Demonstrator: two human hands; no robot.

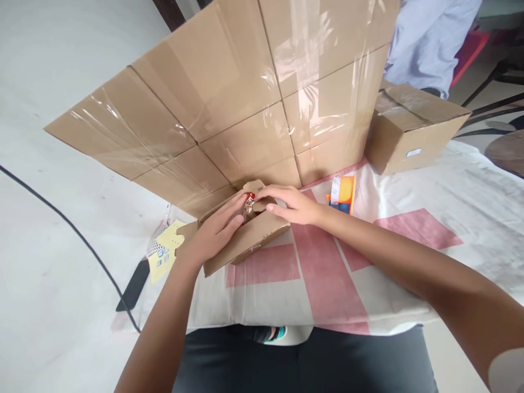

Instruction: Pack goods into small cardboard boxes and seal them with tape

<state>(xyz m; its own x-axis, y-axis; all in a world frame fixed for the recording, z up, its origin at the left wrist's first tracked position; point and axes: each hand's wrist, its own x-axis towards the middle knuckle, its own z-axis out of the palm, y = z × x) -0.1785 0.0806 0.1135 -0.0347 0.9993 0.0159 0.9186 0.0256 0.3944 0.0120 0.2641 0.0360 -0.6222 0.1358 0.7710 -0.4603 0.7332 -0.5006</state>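
Observation:
A small open cardboard box (254, 237) lies on the cloth-covered table in front of me, its flaps up. Inside it is something with shiny clear wrapping and a red top (249, 201), mostly covered by my hands, so its kind does not show. My left hand (216, 230) reaches over the box's left side, fingers stretched out flat and their tips by the red part. From the right, my right hand (292, 204) comes in over the box, fingers extended and thumb apart, its fingertips close to the same shiny thing. Both hands are open.
Taped cardboard boxes (245, 131) form a wall right behind the work spot. An orange and blue tape dispenser (344, 192) stands to the right, with a closed carton (421, 128) beyond. At left lie a yellow sticker sheet (166, 254) and a black phone (134, 285). A person's light clothing (428, 43) shows behind.

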